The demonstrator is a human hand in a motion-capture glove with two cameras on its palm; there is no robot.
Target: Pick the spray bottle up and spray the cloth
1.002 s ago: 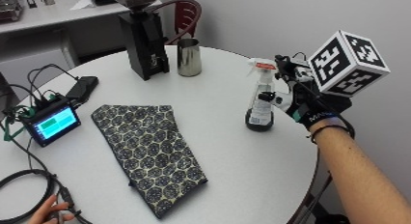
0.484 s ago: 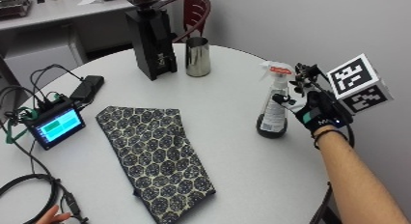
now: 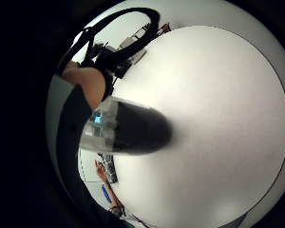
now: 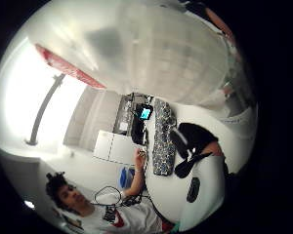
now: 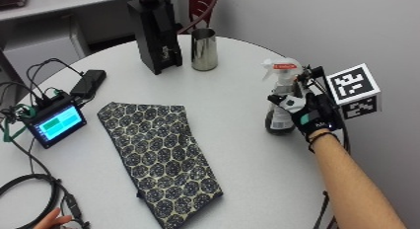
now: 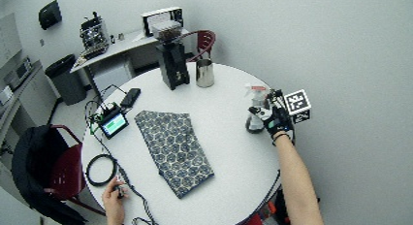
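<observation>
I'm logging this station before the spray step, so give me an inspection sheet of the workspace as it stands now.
Surface: round white table, no spills seen.
Job's things: spray bottle upright near the table's edge; patterned cloth lying flat mid-table, apart from the bottle.
Clutter: black grinder and metal cup at the far side; small screen and black box beside the cloth.
Hands: gloved right hand against the bottle, fingers curled round it; bare hand resting at the near edge.
Cables: black cable coil near the bare hand; wires at the screen.
Surroundings: red chair, grey wall, side desk.
</observation>
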